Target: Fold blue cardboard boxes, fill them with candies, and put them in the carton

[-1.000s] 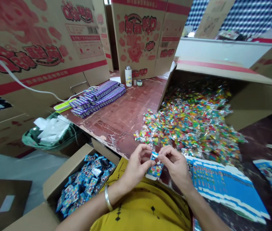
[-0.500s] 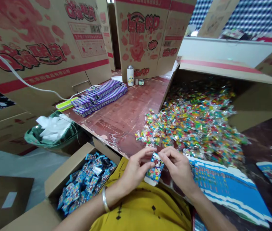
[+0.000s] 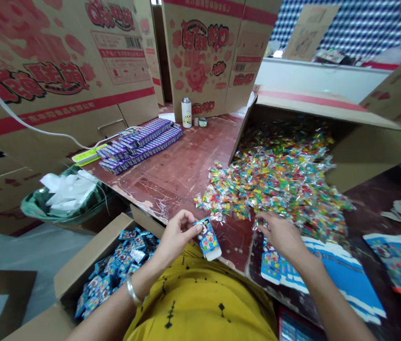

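Note:
My left hand (image 3: 181,232) pinches a small blue printed carton (image 3: 208,237) between thumb and fingers. A white flap stands out at the carton's lower end. My right hand (image 3: 280,234) is at the near edge of a heap of clear candy packets (image 3: 278,180) filled with colourful sweets. Its fingertips are closed on a clear candy packet (image 3: 256,224), mostly hidden by the fingers. Under and beside my right forearm lie flat blue cartons (image 3: 345,270), fanned out in a stack.
The heap spills from a tipped cardboard box (image 3: 370,156). At lower left, an open box (image 3: 79,251) holds several filled blue cartons. Purple packs (image 3: 143,144) stand in rows near a white bottle (image 3: 186,112). A green-lined bin (image 3: 37,206) holds white scraps. Another blue stack (image 3: 399,260) lies far right.
My hands have parted. The left has moved left with the small carton; the right has let go of the carton and reached right to the candy packets. The view has shifted slightly.

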Motion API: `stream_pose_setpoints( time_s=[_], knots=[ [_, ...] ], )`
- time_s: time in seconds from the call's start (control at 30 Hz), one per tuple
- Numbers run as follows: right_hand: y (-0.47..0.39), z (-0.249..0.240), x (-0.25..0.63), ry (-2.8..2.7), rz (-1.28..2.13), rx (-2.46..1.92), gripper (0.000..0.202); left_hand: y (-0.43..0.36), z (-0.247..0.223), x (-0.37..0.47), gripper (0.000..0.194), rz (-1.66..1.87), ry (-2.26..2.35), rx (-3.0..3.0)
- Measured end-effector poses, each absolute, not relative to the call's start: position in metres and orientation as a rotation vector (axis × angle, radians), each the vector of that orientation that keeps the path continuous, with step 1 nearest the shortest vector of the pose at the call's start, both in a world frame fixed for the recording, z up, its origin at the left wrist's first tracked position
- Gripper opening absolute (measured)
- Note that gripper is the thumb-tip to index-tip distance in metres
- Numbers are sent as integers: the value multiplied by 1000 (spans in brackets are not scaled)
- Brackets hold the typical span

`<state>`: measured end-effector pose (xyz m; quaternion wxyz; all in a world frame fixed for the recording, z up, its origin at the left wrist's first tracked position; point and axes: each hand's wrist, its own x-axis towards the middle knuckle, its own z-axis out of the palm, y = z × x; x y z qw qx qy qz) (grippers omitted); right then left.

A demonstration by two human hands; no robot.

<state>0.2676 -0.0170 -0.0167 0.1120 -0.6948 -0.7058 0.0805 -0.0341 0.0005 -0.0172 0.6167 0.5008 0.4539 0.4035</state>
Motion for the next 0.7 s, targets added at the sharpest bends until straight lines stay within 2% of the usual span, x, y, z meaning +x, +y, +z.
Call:
stream_pose_setpoints(
  time_s=[0.1, 0.17, 0.23, 0.37, 0.5, 0.7],
  knots=[
    [-7, -28, 283, -2294, 242, -2007, 31, 1, -19, -37, 45, 882, 1030, 1035],
    [-3, -31, 283, -2311, 280, -1967, 21, -1, -22, -34, 54, 823, 977, 987],
    [0, -28, 281, -2227, 304, -1907, 4, -4, -27, -27, 49, 762, 937, 1016],
    [1, -8, 266, -1766, 377, -1704, 15, -6, -32, -12, 26, 733, 948, 1262],
    [-8, 20, 234, -1341, 570, -1484, 23, -8, -28, 3, 27, 771, 933, 1420],
    [-17, 33, 203, -1425, 586, -1479, 21, -12, -23, 13, 27, 842, 802, 1300]
  ],
)
